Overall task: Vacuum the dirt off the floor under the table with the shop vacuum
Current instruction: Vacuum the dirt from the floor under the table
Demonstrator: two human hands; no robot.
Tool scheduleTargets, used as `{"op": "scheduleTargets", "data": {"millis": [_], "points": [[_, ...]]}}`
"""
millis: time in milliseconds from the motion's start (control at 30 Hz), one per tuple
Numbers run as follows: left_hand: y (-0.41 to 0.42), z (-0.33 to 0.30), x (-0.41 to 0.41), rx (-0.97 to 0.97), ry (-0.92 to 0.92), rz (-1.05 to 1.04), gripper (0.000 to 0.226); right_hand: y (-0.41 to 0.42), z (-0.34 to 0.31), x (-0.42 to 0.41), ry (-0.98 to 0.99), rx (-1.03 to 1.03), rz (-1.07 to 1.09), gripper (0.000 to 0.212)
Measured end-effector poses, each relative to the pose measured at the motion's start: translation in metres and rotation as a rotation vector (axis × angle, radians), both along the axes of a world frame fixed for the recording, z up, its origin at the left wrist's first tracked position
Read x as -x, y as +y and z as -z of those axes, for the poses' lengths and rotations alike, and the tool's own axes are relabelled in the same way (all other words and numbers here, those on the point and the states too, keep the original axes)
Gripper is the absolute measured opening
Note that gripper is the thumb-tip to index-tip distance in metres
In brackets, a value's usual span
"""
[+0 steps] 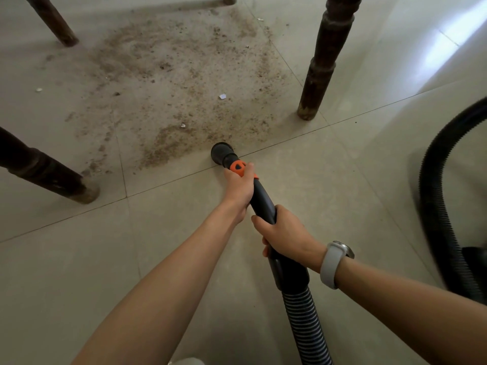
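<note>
A black vacuum wand (261,200) with an orange collar (238,167) points away from me toward the floor. Its round nozzle (222,150) sits at the near edge of a wide patch of brown dirt (179,83) on the pale tiles. My left hand (239,189) grips the wand just behind the orange collar. Further back, my right hand (283,237) grips the wand above the ribbed hose (307,322). A grey watch band is on my right wrist. Small white scraps (222,96) lie in the dirt.
Dark wooden table legs stand around the dirt: one at right (322,61), one at near left (44,171), one at far left (52,21). The black ribbed hose loops along the floor at the right (434,185). Bare tiles lie around me.
</note>
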State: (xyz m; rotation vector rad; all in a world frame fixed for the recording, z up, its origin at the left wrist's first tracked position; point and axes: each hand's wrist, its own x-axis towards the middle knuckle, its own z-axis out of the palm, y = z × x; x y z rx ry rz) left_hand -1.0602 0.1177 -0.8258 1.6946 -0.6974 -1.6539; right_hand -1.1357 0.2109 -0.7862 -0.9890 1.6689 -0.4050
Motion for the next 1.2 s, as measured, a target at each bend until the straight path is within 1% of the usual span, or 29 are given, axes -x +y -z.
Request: {"op": "scheduleTargets", "data": {"millis": [200, 333, 467, 633, 733, 800, 933, 1067, 1200], "points": [[-0.008, -0.003, 0.028, -0.006, -0.002, 0.077, 0.064, -0.002, 0.000, 0.021, 0.011, 0.007, 0.068, 0.022], [-0.015, -0.010, 0.056, -0.023, 0.005, 0.160, 0.059, -0.006, 0.001, 0.038, 0.050, 0.001, 0.160, 0.026], [-0.023, -0.017, 0.086, -0.021, 0.027, 0.232, 0.066, -0.014, 0.002, 0.057, 0.055, -0.005, 0.273, 0.026], [-0.029, -0.026, 0.096, -0.044, -0.008, 0.415, 0.052, -0.017, 0.003, 0.072, -0.044, -0.016, 0.389, 0.025], [-0.029, -0.035, 0.092, -0.044, -0.031, 0.525, 0.036, -0.019, 0.001, 0.076, -0.082, -0.024, 0.431, 0.023], [-0.030, -0.040, 0.086, -0.044, -0.071, 0.596, 0.031, -0.024, 0.000, 0.079, -0.097, -0.017, 0.458, 0.023], [-0.036, -0.053, 0.064, -0.007, -0.240, 0.677, 0.045, -0.039, -0.001, 0.082, -0.074, -0.005, 0.472, 0.022], [-0.042, -0.062, 0.016, 0.040, -0.468, 0.799, 0.048, -0.056, -0.002, 0.082, -0.027, 0.005, 0.465, 0.026], [-0.046, -0.060, -0.034, 0.061, -0.574, 0.816, 0.046, -0.067, -0.006, 0.080, -0.105, -0.010, 0.502, 0.026]]}}
